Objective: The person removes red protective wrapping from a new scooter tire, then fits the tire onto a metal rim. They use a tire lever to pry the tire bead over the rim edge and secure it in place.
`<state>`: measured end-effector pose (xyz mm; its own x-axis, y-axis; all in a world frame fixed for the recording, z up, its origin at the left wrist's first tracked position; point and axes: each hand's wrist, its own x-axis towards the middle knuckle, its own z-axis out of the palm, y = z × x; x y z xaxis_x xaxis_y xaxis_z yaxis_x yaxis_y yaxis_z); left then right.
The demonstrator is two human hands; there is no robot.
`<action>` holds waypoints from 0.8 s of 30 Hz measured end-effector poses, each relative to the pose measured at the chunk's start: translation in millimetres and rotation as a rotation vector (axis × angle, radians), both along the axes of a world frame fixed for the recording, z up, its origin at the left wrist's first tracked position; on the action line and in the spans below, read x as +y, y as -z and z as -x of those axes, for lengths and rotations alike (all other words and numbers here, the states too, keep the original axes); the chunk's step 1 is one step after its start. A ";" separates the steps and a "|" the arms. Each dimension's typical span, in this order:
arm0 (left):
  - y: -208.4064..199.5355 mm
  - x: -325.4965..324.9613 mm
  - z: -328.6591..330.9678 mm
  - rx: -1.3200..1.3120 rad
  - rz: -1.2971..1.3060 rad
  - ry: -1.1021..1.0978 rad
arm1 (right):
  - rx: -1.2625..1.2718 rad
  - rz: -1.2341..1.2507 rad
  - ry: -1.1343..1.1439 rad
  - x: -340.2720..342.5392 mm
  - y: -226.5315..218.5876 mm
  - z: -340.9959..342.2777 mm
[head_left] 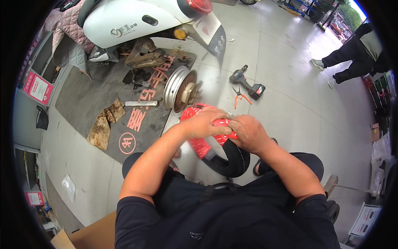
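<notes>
At the centre of the frame, the tyre (236, 162) is matt black rubber and its red wrapping (198, 146) looks like thin, faintly shiny plastic. Above left, the wheel (170, 89) is silvery metal, rough brown inside. Upper left, the scooter body (124, 16) is glossy and smooth; the rag (99, 129) at left is crumpled, stained cloth.

Left hand (209, 122), right hand (250, 132) adjacent, seemingly curled
</notes>
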<state>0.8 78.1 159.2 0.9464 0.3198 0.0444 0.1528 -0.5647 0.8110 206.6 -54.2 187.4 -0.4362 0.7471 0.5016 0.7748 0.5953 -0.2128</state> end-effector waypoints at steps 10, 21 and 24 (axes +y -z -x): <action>-9.0 -7.8 2.1 0.053 -0.051 -0.117 | 0.138 0.232 0.018 9.1 -20.5 11.0; -26.8 -4.5 5.4 0.119 -0.160 -0.048 | 0.265 0.947 0.180 14.9 -5.8 -12.5; -42.3 -6.4 6.9 0.183 -0.046 -0.065 | 0.352 0.947 0.119 16.7 4.9 -20.5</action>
